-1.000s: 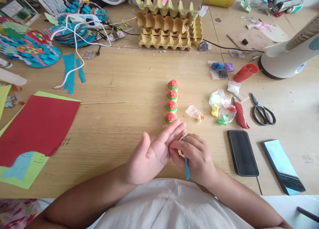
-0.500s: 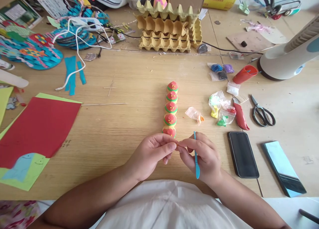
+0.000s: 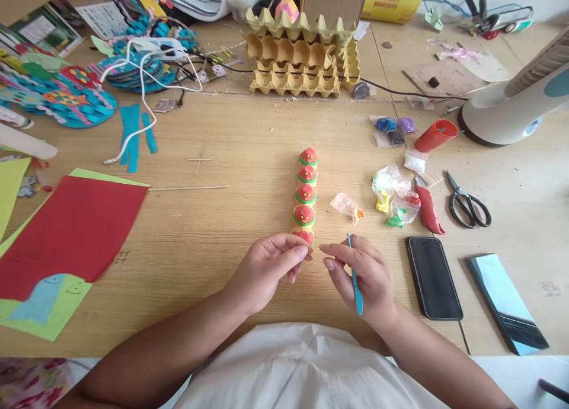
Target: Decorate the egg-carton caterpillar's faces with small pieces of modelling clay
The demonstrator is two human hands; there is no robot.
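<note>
A row of egg-carton bumps (image 3: 305, 194) with red tops, green bands and small yellow faces runs up the middle of the desk. At its near end, my left hand (image 3: 269, 269) pinches something too small to make out, its fingertips over the nearest bump. My right hand (image 3: 365, 272), a little to the right, holds a blue plastic tool (image 3: 356, 290) between its fingers; its thumb and index fingertips are slightly apart. Beyond that hand lies a small bag with orange clay (image 3: 349, 207).
Clay bags (image 3: 395, 198), a red cutter (image 3: 429, 207), scissors (image 3: 469, 203) and two phones (image 3: 434, 278) lie right. Egg cartons (image 3: 296, 80) stand at the back. Red paper (image 3: 80, 225) lies left, a thin stick (image 3: 189, 188) beside it. A white fan base (image 3: 493, 115) stands back right.
My hands, whose fingertips met before, have moved apart. The left has shifted slightly left and the right slightly right, with the blue tool still in it.
</note>
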